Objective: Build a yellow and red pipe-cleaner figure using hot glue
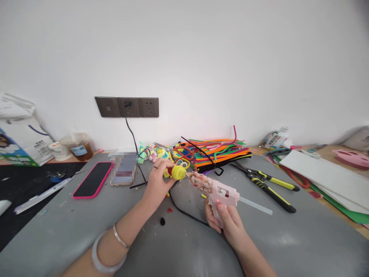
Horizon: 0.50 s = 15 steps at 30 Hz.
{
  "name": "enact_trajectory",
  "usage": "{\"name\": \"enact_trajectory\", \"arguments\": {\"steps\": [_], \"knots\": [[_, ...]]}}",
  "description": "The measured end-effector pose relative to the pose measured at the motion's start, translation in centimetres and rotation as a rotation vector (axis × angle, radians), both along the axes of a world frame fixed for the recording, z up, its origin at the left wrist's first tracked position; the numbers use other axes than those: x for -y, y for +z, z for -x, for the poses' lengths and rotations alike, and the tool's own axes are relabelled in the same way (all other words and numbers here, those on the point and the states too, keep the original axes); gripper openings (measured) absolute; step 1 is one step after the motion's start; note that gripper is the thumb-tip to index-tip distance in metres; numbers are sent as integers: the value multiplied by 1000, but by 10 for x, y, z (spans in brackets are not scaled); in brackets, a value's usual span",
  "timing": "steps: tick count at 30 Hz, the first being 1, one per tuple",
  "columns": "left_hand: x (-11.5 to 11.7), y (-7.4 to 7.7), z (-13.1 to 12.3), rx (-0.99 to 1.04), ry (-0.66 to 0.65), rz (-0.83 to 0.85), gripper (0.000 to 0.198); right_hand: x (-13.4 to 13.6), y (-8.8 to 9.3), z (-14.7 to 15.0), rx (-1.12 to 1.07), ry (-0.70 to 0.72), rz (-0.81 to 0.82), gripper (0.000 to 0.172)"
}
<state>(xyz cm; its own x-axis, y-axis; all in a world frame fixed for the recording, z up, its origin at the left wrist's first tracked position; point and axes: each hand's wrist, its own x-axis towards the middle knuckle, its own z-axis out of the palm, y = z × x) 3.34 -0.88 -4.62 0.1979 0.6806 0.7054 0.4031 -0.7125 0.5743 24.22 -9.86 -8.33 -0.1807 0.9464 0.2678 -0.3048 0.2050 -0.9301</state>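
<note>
Now, over the gray mat, the left hand pinches a yellow coiled piece and the right hand grips a pink glue gun. Its nozzle touches or nearly touches the piece.

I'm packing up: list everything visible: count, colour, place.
Glue gun: one, pink, right hand
Glue stick: one, translucent, gun's rear
Craft piece: one, yellow-red, left hand
Pipe cleaners: many, multicoloured, back centre
Pliers: one, black and yellow, right
Phone: one, pink-edged, left
Blurred item: one, greyish, beside phone
Cups: two, clear and white, left
Package: one, multicoloured, far left
Bottle: one, white, back right
Sheets: several, white and green, right
Wall plates: three, brown, back
Mat: one, grey, underneath
Cable: count unclear, black, mat
Other bits: many, mixed, throughout
Hands: two, bare, centre
</note>
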Motion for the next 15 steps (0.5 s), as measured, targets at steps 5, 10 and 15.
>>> {"name": "enact_trajectory", "arguments": {"steps": [5,10,15], "knots": [[1,1,-1,1,0,-7,19,0,0,-1,74,12,-6,56],[2,2,-2,18,1,9,17,2,5,2,94,-17,63,52],[2,3,-3,65,-5,153,18,4,7,3,-8,-136,85,50]]}}
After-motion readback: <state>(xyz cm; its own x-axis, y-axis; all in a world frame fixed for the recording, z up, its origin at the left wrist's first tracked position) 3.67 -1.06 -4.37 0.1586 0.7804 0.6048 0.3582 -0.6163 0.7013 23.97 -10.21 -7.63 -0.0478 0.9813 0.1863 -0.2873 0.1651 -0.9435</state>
